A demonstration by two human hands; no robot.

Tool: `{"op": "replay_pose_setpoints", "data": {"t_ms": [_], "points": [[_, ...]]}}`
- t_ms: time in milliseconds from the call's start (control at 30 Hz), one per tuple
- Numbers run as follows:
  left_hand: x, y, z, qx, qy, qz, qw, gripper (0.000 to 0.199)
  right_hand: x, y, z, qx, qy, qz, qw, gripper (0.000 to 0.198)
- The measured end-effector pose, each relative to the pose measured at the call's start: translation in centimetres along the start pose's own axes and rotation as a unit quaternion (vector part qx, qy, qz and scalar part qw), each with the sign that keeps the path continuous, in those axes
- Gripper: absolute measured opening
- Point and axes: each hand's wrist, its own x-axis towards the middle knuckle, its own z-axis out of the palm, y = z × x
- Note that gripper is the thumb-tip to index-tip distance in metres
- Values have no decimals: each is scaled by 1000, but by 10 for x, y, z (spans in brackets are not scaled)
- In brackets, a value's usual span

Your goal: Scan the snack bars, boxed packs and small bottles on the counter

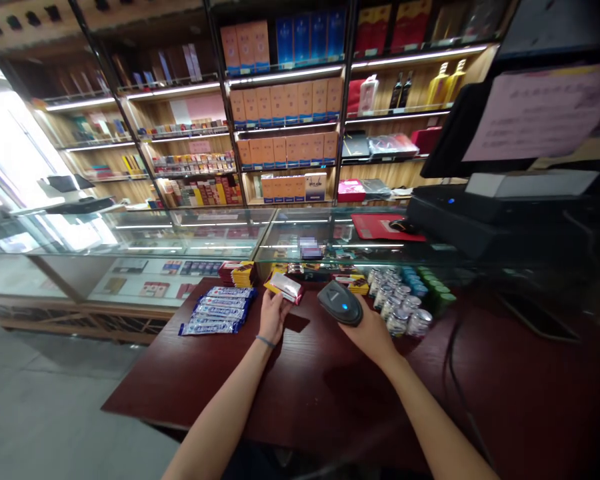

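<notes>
My left hand grips a small flat snack packet, with a pale face and red and yellow edges, above the dark red table. In my right hand is a black barcode scanner with a blue light lit on top; its head points toward the packet. Left of my left hand lie several blue and white wrapped bars in a row. Behind them is a stack of red and yellow packets. A similar stack of packets sits behind the scanner. Several small cans stand right of it.
A glass display counter runs along the table's far side. On the right are a black monitor, a dark box-like unit and a cable across the table. Shelves of boxes and bottles line the back wall.
</notes>
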Motion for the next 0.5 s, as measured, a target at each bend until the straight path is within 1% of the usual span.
{"op": "replay_pose_setpoints", "data": {"t_ms": [167, 233, 300, 400, 467, 500], "points": [[8, 5, 20, 84, -14, 8, 996, 46, 12, 15, -29, 67, 58, 31, 996, 47], [16, 5, 31, 138, -20, 33, 990, 45, 16, 21, -42, 78, 76, 39, 993, 50], [26, 4, 44, 204, -33, 75, 975, 41, 19, 26, -56, 83, 98, 53, 990, 52], [39, -3, 67, 313, -51, 131, 939, 28, 20, 33, -74, 86, 141, 75, 983, 49], [42, -11, 83, 402, -61, 161, 899, 24, 20, 38, -85, 91, 168, 89, 978, 46], [43, -16, 91, 450, -65, 177, 873, 24, 19, 42, -90, 94, 181, 98, 974, 45]]}}
